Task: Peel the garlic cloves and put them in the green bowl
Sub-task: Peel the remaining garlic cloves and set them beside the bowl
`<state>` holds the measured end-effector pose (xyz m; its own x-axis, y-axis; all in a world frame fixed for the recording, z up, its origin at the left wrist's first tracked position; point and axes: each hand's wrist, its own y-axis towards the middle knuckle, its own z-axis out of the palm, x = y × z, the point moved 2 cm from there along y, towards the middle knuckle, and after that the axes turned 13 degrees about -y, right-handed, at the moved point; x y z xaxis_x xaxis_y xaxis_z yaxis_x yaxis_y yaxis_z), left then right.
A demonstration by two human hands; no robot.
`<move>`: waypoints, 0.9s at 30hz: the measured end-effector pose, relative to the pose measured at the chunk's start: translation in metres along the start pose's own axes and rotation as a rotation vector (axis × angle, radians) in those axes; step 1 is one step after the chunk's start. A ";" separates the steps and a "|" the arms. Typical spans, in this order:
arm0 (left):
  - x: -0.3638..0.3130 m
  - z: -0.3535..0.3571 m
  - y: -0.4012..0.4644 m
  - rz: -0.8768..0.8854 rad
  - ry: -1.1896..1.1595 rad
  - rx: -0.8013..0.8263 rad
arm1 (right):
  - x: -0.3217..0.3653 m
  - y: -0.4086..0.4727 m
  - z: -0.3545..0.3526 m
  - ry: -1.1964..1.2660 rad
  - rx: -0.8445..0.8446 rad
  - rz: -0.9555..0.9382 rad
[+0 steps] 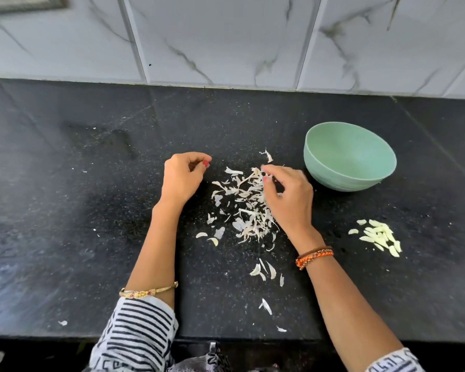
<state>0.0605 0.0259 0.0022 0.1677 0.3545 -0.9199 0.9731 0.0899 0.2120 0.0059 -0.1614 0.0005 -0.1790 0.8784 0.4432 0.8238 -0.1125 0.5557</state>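
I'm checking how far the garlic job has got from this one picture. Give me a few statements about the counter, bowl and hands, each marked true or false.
1. The green bowl holds peeled cloves. False: it looks empty.
2. The peeled garlic cloves lie in a small heap on the black counter, nearer the person than the bowl. True.
3. The right hand is at the pile of garlic skins. True.
4. The left hand rests on the bowl's rim. False: it is apart from the bowl, on the other side of the skins.
5. The bowl lies tipped upside down. False: it stands upright, opening up.
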 end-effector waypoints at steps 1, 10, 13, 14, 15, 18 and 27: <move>0.001 0.001 0.000 -0.024 -0.008 -0.031 | 0.010 0.002 0.004 -0.020 0.067 -0.071; 0.005 0.006 0.001 -0.145 0.049 -0.110 | 0.058 0.008 0.040 -0.275 0.432 -0.338; 0.004 0.007 0.002 -0.148 0.050 -0.113 | 0.055 0.008 0.037 -0.271 0.427 -0.296; 0.004 0.007 0.002 -0.146 0.048 -0.113 | 0.053 0.009 0.036 -0.247 0.418 -0.260; 0.003 0.007 0.003 -0.145 0.048 -0.115 | 0.051 0.009 0.034 -0.212 0.412 -0.224; 0.002 0.007 0.005 -0.152 0.047 -0.115 | 0.045 0.008 0.027 -0.146 0.424 -0.192; 0.002 0.011 0.008 -0.153 0.087 -0.107 | 0.060 -0.028 0.000 -0.092 0.583 -0.376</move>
<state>0.0703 0.0175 -0.0018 0.0005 0.4078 -0.9131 0.9631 0.2454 0.1101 -0.0280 -0.1059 0.0114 -0.4838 0.8472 0.2193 0.8735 0.4521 0.1806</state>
